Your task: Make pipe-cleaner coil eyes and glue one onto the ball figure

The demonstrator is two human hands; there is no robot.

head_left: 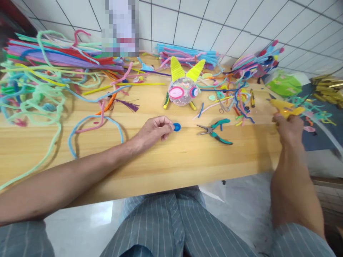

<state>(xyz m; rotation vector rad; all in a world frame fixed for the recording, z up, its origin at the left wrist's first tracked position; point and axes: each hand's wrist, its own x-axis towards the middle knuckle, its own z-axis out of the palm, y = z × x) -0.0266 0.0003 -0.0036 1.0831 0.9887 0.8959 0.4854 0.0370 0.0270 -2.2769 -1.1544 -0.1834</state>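
Between the thumb and fingers of my left hand (159,127) is a small blue disc (177,127), coiled-looking, held just above the table. My right hand (288,127), at the table's right end, grips a yellow glue gun (286,107) whose nozzle points to the left. Beyond my left hand stands a clear ball-shaped figure (183,96) with yellow ears, a pink oval on one side and a pink-and-blue round on the other. Pliers (214,131) with green handles lie with their jaws apart, right of the blue disc.
Bundled and tangled pipe cleaners (34,89) cover the table's left side. More bundles (187,55) lie along the tiled wall. Scissors (223,106), a yellow cutter (252,98) and scraps lie right of the figure. A green bag (285,84) sits at the far right.
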